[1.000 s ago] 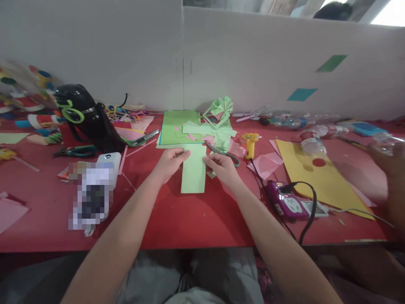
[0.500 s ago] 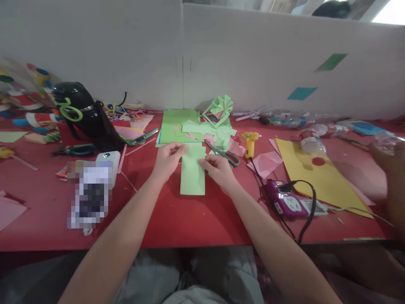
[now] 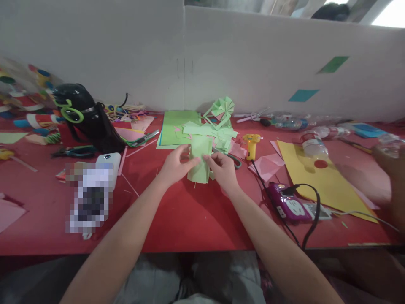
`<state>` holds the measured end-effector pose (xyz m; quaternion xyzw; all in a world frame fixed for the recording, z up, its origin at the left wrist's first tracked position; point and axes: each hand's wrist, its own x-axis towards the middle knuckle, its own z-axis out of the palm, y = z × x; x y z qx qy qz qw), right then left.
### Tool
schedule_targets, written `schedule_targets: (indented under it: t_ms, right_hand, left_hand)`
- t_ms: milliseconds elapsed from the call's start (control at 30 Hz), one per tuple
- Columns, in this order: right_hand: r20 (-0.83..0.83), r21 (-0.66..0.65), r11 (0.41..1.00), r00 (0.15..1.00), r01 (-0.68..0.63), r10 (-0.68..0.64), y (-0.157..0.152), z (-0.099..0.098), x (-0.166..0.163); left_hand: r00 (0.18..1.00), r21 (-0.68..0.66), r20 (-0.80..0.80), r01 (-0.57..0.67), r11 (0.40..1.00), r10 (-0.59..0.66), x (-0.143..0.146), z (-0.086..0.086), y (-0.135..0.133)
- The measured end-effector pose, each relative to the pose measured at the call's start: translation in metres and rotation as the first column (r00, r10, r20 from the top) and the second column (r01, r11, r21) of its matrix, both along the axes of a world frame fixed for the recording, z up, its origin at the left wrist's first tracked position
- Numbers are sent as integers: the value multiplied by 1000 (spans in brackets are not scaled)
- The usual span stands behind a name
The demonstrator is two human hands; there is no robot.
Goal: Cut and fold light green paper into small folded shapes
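Observation:
A light green paper strip (image 3: pixel 199 171) is held upright between my two hands over the red table. My left hand (image 3: pixel 177 165) grips its left side, thumb across the front and fingers behind. On the right side, my right hand (image 3: pixel 223 169) pinches it with thumb and forefinger. Behind the right hand lie scissors (image 3: pixel 234 160), partly covered by it. Beyond the strip are green paper scraps (image 3: pixel 221 137), a green sheet (image 3: pixel 175 122) and a folded green paper rosette (image 3: pixel 223 109).
To the right are a yellow glue gun (image 3: pixel 251 145), a purple power strip (image 3: pixel 287 204) with cables, yellow paper (image 3: pixel 303 169) and plastic bottles (image 3: pixel 314 145). A co-worker's arm (image 3: pixel 395 181) reaches in there. On the left stand a black bottle (image 3: pixel 84 114) and pliers (image 3: pixel 74 151).
The paper strip has moved slightly right and now looks shorter, tilted up or bent. My left hand has shifted right, its thumb coming across the front. The right hand has moved slightly right.

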<state>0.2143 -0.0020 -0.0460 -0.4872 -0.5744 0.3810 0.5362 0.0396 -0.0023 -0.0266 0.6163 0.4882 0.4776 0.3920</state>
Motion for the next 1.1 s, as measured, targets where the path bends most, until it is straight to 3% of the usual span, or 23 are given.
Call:
schedule_targets:
  t_ms: [33, 100, 233, 333, 433, 533, 700, 867, 933, 1100]
  right_hand:
    - [-16, -2, 1000, 1000, -23, 23, 0, 1, 0]
    - [-64, -14, 994, 992, -107, 106, -2, 3, -1]
    - [-166, 3, 955, 942, -296, 292, -5, 8, -4]
    - [-179, -18, 945, 931, -326, 317, -6, 9, -3]
    - [-166, -59, 977, 967, -204, 192, -3, 10, 2]
    - [-170, -59, 995, 983, -84, 73, 1, 11, 8]
    - [-185, -81, 994, 981, -69, 53, 2, 13, 12]
    - [-264, -121, 969, 948, -214, 176, 0, 9, 6]
    - [-341, -134, 951, 914, -277, 219, 0, 7, 4]
    - [-526, -212, 885, 812, -414, 254, 3, 10, 4]
  left_hand:
    - [992, -29, 16, 127, 991, -127, 1, 3, -3]
    - [966, -103, 73, 256, 961, -249, 3, 8, -9]
    - [938, -164, 151, 337, 927, -314, 3, 12, -13]
    - [935, -215, 240, 315, 924, -263, 0, 12, -12]
    - [927, -330, 360, 235, 914, -109, -6, 12, -6]
    - [943, -378, 332, 99, 920, 35, -16, 11, 0]
    - [941, -294, 327, 188, 937, -86, -26, 10, 5]
    - [885, -258, 417, 333, 907, -207, -21, 17, -1]
    - [889, -249, 381, 363, 898, -254, -20, 17, -3]
    - [980, -145, 119, 176, 974, -159, -22, 9, 2]
